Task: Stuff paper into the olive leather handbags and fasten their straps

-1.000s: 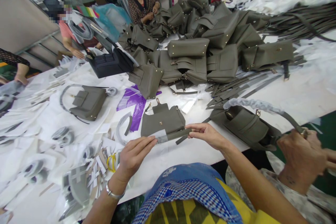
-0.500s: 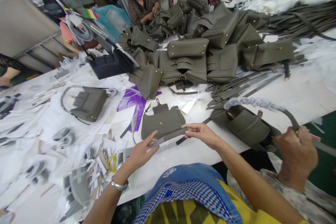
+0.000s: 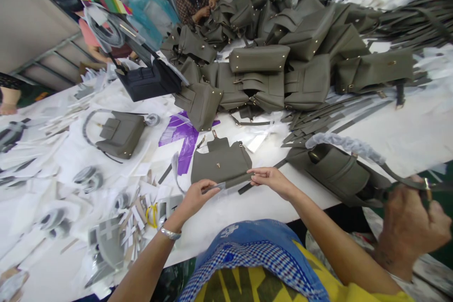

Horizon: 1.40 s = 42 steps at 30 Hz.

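Together, the person's two bare hands hold a dark olive strap (image 3: pixel 238 180) crosswise, mid-view; take that as the clock's centre, twelve pointing away from the wearer. The left hand (image 3: pixel 198 196) pinches, thumb and fingers narrow, on what looks like a film-covered part; the right hand (image 3: pixel 271 180) grips the bare part lightly between its fingertips. Two holding points likely let the strap lie straight and steady.

At twelve o'clock, just beyond, an olive bag (image 3: pixel 222 163) lies flat with its metal clasp upward (whether the strap touches it, I cannot tell). Purple film (image 3: pixel 182 139) lies near ten-thirty.

For edges and room: white tabletop (image 3: pixel 203 226) shows towards seven o'clock, between the left hand and the near edge, seemingly enough to draw that hand back. A heap of bags (image 3: pixel 272 63) bounds the space past twelve-thirty. Paper scraps (image 3: pixel 136 226) crowd eight o'clock. At three, a bag with a wrapped handle (image 3: pixel 336 170) narrows the right side; a co-worker's hand (image 3: pixel 412 226) grasps its strap end.
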### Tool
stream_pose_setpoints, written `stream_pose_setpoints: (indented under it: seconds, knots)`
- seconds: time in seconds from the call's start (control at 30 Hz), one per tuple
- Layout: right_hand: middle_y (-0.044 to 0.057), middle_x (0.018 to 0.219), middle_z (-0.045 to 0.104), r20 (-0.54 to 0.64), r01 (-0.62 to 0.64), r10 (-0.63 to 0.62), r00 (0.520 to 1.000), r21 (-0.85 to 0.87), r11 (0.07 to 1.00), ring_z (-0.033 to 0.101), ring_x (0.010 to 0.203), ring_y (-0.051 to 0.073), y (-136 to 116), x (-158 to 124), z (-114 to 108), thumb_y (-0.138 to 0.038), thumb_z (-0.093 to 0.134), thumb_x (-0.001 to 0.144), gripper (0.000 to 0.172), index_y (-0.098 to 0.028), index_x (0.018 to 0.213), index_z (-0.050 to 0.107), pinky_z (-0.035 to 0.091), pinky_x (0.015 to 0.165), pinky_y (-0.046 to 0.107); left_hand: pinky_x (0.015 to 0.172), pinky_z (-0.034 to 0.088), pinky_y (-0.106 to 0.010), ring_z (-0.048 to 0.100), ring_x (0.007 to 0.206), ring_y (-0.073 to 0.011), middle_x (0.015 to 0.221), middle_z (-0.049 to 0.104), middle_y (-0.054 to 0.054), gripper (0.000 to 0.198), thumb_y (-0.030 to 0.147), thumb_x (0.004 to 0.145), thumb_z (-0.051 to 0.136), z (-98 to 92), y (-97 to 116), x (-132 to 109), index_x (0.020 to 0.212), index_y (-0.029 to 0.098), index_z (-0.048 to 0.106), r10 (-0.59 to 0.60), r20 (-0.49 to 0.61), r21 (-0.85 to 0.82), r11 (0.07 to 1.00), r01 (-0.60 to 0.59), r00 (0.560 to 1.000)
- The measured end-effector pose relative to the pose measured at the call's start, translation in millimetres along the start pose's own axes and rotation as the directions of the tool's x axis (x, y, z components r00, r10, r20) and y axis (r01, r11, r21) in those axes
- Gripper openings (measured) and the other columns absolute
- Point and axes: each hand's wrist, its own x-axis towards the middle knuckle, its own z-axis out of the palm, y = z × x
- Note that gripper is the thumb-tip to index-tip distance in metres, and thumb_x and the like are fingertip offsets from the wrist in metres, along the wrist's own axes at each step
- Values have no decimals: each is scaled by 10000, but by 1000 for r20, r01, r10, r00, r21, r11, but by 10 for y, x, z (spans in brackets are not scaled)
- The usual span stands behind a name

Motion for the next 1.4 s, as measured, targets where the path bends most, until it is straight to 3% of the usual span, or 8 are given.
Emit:
stream_pose_setpoints:
  seconds: [0.4, 0.53, 0.63, 0.73, 0.97, 1.17, 1.33, 1.4]
  knots:
    - [46, 776, 735, 6, -132, 132, 991, 89, 987, 709, 783, 191, -4, 336, -38, -410, 856, 640, 529, -164, 1089, 728, 562, 811, 335, 717, 474, -289, 626, 800, -189, 873, 710, -46, 387, 499, 881, 543, 85, 68, 188, 993, 162, 698, -58, -9, -30, 998, 58, 998]
    - [79, 868, 751, 80, -42, 45, 996, -38, 998, 709, 829, 216, -80, 505, -28, -515, 768, 736, 556, -165, 1161, 695, 554, 854, 385, 770, 480, -308, 636, 848, -205, 936, 729, -50, 375, 496, 866, 564, 91, 72, 313, 1014, 182, 706, -48, -7, -32, 998, 47, 999]
    - [95, 1136, 712, -98, 90, -129, 987, -332, 939, 666, 1034, 222, -155, 791, -87, -581, 560, 884, 515, -193, 1206, 664, 492, 979, 370, 748, 474, -301, 632, 811, -202, 871, 728, -42, 327, 477, 855, 577, 93, 44, 389, 903, 183, 712, -32, -3, -35, 999, 31, 999]
    - [107, 1379, 569, -270, 9, -197, 942, -569, 823, 518, 1278, 258, -202, 1200, -141, -531, 566, 890, 511, -195, 1272, 616, 366, 1102, 359, 736, 481, -292, 649, 770, -190, 805, 722, -38, 304, 436, 878, 542, 119, 25, 426, 921, 172, 687, -20, 6, -75, 997, 20, 1000]
    - [218, 1189, 659, -336, -195, -29, 941, -613, 766, 595, 1147, 385, -174, 1744, -17, -453, 768, 711, 637, -92, 1215, 626, 437, 968, 454, 729, 508, -301, 664, 709, -170, 894, 741, -63, 297, 403, 900, 522, 126, 7, 367, 1020, 160, 643, 26, -15, -149, 988, -27, 1000]
    - [83, 1148, 679, -196, 99, -275, 941, -617, 781, 626, 1061, 246, -164, 1088, 440, -469, 689, 799, 483, -173, 1177, 638, 464, 944, 329, 744, 487, -302, 656, 797, -195, 814, 710, -53, 343, 466, 906, 522, -118, -31, 84, 985, 159, 655, 53, -132, -140, 988, -72, 990]
    - [74, 1121, 643, 47, 497, -594, 803, -603, 624, 591, 1080, 234, 177, 93, 890, -393, 738, 801, 406, -214, 1154, 648, 464, 968, 355, 711, 453, -271, 625, 765, -172, 800, 693, -24, 318, 468, 892, 562, -339, 80, -473, 897, 171, 677, 124, -77, -133, 982, -134, 989]
    - [79, 1146, 628, 90, 539, -632, 770, -622, 568, 577, 1106, 239, 416, -238, 993, -349, 750, 805, 430, -241, 1204, 633, 465, 979, 374, 715, 449, -263, 620, 767, -164, 812, 695, -21, 300, 452, 900, 556, -352, 93, -690, 906, 174, 670, 156, -25, -145, 977, -158, 987]
